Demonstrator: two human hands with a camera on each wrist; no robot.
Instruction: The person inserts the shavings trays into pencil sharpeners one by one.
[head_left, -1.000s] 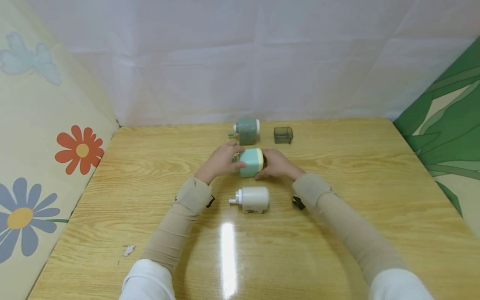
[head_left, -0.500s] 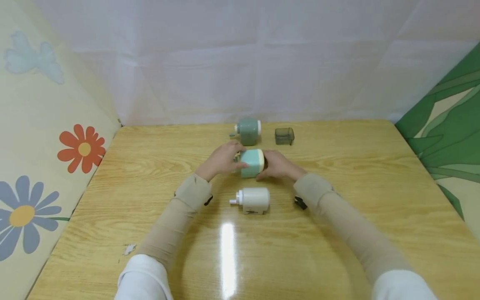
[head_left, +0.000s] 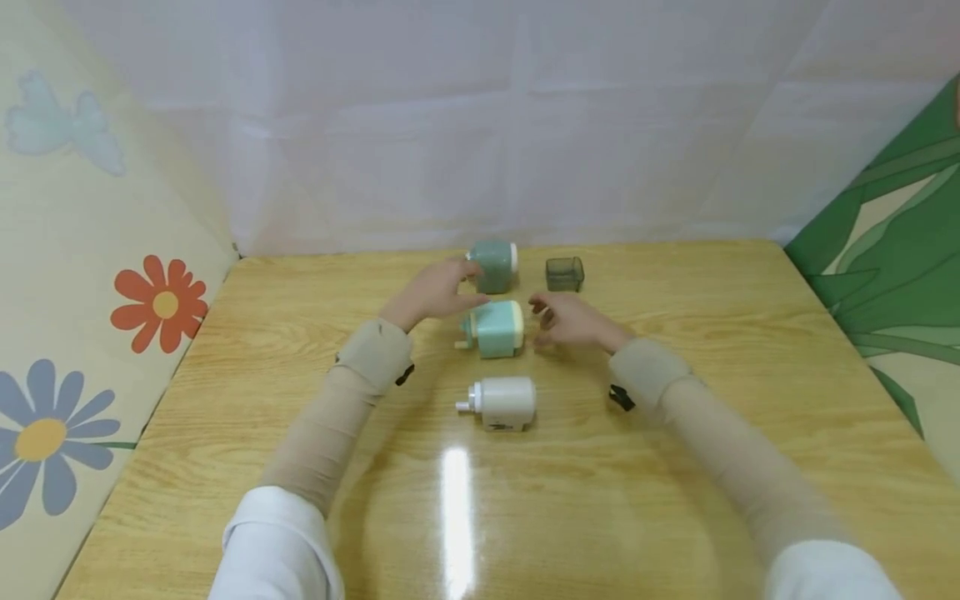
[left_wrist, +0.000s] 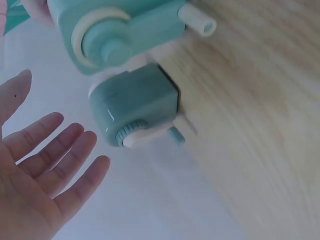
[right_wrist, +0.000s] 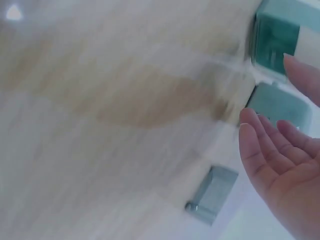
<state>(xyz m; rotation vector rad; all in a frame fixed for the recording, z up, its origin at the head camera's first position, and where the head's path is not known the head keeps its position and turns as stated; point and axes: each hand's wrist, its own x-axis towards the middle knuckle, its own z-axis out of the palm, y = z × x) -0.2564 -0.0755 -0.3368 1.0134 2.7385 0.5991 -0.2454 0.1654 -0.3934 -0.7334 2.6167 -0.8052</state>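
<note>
A turquoise crank pencil sharpener (head_left: 497, 333) with a cream rim lies in the middle of the table between both hands. My left hand (head_left: 431, 292) hovers over its crank side, fingers spread and holding nothing. Beyond it is a dark green pencil sharpener (head_left: 493, 268), partly overlapped by the left fingertips in the head view; in the left wrist view the fingers are apart from that green body (left_wrist: 137, 97). To the right of the turquoise one, my right hand (head_left: 573, 322) is off its cream end, fingers loosely bent with nothing in them.
Nearer me lies an off-white pencil sharpener (head_left: 508, 402), its crank to the left. A smoky see-through shavings drawer (head_left: 564, 275) rests at the back right, just beyond the right hand. A white cloth (head_left: 480, 125) hangs behind the wooden table (head_left: 675, 467).
Both hands have let go of the turquoise sharpener, which stays on the table. The left hand has moved back toward the dark green sharpener; the right has drawn away to the right.
</note>
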